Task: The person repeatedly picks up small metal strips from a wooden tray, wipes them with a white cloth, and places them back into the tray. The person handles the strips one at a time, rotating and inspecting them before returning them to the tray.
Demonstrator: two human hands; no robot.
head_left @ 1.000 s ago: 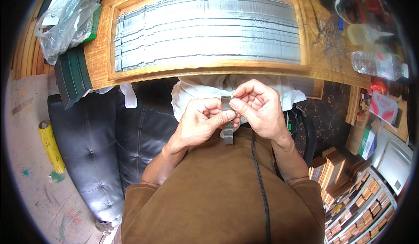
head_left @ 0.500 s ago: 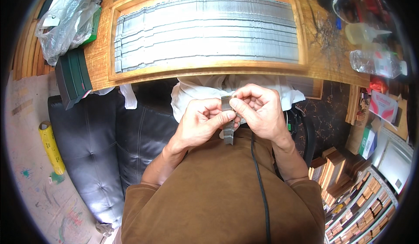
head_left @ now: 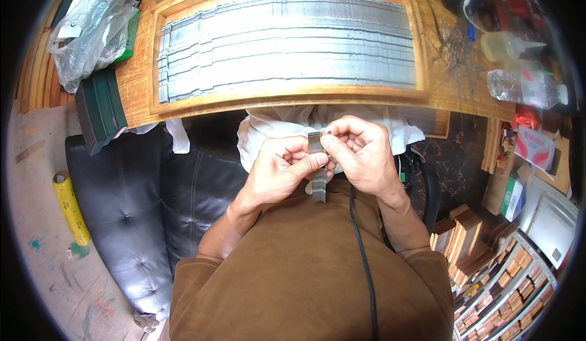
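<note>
A narrow, grey, ridged metallic-looking strip or stack of thin strips [head_left: 318, 188] stands roughly upright in front of my chest; I cannot tell if it is one piece or several. My left hand [head_left: 278, 165] grips it from the left, thumb pressed across its middle. At its upper right edge, my right hand [head_left: 368, 158] pinches with thumb and fingertips, and whatever small part lies between them is mostly hidden. Beyond both hands, a wooden-framed tray [head_left: 287, 96] on the workbench holds rows of tightly packed thin grey metal pieces [head_left: 293, 42].
White cloth [head_left: 268, 127] hangs below the wooden workbench [head_left: 135, 91]. At left are a plastic bag [head_left: 91, 33], a dark green box [head_left: 101, 109], a black padded seat [head_left: 131, 219] and a yellow roll [head_left: 71, 210]. Bottles [head_left: 522, 89], thin wires [head_left: 458, 45] and racked wooden blocks [head_left: 513, 280] occupy the right.
The whole view has shifted very slightly. Both hands keep the same grip on the grey strip, with barely any finger movement visible.
</note>
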